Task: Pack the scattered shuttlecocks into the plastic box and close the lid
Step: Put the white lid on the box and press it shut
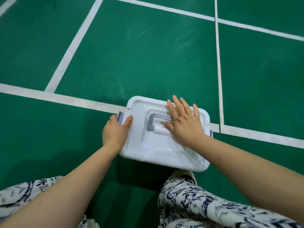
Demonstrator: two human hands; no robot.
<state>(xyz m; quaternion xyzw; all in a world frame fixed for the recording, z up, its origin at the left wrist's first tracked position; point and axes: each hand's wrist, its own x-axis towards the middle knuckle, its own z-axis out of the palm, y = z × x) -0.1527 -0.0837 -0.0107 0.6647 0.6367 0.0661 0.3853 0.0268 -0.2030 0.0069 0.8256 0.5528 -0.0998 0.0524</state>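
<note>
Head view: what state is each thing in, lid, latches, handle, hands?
White plastic box lid, on the box, covering it.
Grey left latch, gripped; locked or not unclear.
Grey right latch, mostly hidden by the wrist; unclear.
Grey carry handle, folded flat in the lid's recess.
Left hand, curled round the left latch.
Right hand, flat, fingers spread, on the lid.

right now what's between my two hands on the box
The white lid, bare except for its folded grey handle, in the head view. The left hand grips the left latch; the right hand lies flat on the lid.
</note>
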